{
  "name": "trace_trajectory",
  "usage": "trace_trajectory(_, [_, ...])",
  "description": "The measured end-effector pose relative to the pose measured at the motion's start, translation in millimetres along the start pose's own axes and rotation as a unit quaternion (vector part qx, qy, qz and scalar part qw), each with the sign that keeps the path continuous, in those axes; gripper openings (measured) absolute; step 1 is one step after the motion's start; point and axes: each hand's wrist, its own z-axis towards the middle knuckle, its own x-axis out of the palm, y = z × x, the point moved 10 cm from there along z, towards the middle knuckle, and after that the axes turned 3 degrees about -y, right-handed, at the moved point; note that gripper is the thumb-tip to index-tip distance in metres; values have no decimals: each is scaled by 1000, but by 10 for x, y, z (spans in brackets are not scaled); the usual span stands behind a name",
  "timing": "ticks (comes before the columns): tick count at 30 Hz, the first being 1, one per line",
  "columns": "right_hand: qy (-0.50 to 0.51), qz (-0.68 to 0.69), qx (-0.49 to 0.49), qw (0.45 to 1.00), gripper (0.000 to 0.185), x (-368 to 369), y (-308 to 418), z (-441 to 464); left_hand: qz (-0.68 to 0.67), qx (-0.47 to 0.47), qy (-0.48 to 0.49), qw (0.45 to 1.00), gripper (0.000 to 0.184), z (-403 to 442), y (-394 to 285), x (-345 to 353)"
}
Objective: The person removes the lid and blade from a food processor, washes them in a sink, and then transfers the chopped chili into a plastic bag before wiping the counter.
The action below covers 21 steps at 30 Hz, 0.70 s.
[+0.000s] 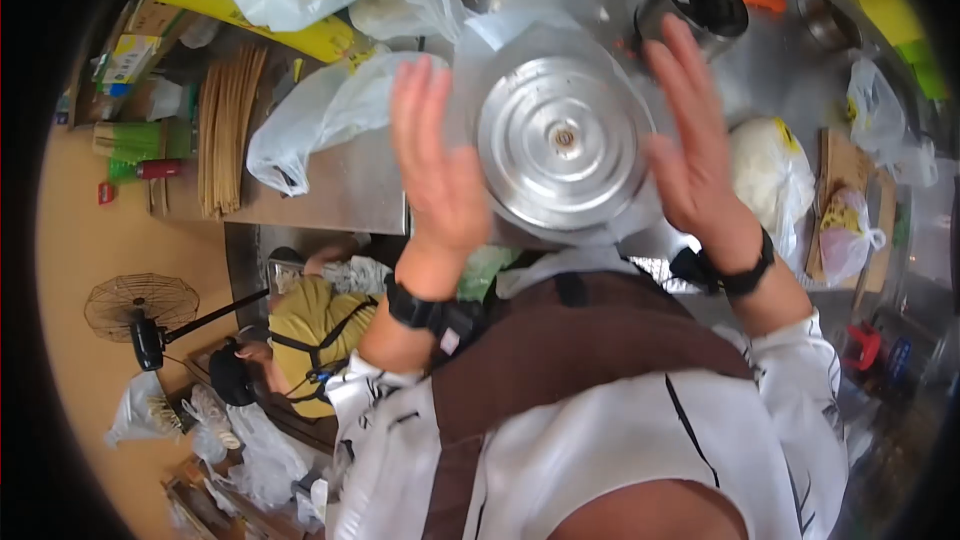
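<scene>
A round, shiny metal lid (562, 145) with concentric rings and a small dark centre lies in front of my body, with clear plastic (500, 30) showing around its far edge. My left hand (440, 165) is at the lid's left side, fingers stretched up and slightly blurred. On the opposite side my right hand (690, 130) is raised, fingers extended and thumb near the rim. Both palms face inward with nothing in them. Whether either hand touches the rim, I cannot tell. What lies beneath the lid is hidden.
White plastic bags (320, 120) and long brown sticks (228, 130) are at left. A dark metal kettle-like container (690, 5) stands at the far right, with a filled white bag (770, 175) nearer. Another person (320, 335) in yellow works at lower left, near a fan (142, 310).
</scene>
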Motion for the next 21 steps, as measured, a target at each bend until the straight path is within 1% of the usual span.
trace_trajectory(2, [83, -22, -12, 996, 49, 479, -211, -108, -125, -87, -50, 987, 55, -101, 258, 45])
trace_trajectory(3, [51, 96, 21, 994, 48, 404, -305, -107, -184, -118, -83, 972, 55, -41, 391, 40])
trace_trajectory(5, [-39, 188, 79, 978, 48, 287, -578, -44, -318, -165, -110, 927, 57, -46, 588, 133])
trace_trajectory(6, [-81, 238, 123, 960, 49, 282, -704, -147, -382, -200, -110, 896, 59, -162, 706, 247])
trace_trajectory(7, [-65, 345, 186, 918, 50, 440, -905, -204, -425, -211, -115, 873, 55, -162, 818, 326])
trace_trajectory(10, [-3, 442, 297, 846, 53, 818, -1040, -322, -398, -150, -115, 898, 59, -66, 660, 350])
trace_trajectory(13, [-12, 435, 278, 857, 55, 748, -1003, -203, -479, -175, -124, 851, 59, -21, 628, 394])
trace_trajectory(16, [-72, 403, 201, 890, 55, 503, -883, -103, -483, -118, -144, 855, 56, -33, 435, 163])
trace_trajectory(17, [-66, 419, 197, 884, 55, 471, -855, -64, -501, -101, -148, 847, 55, -18, 354, 108])
trace_trajectory(19, [-52, 452, 190, 870, 54, 407, -784, 10, -453, -156, -133, 867, 57, -8, 561, 259])
trace_trajectory(21, [-28, 451, 261, 853, 52, 652, -923, -96, -405, -205, -129, 882, 59, -34, 717, 359])
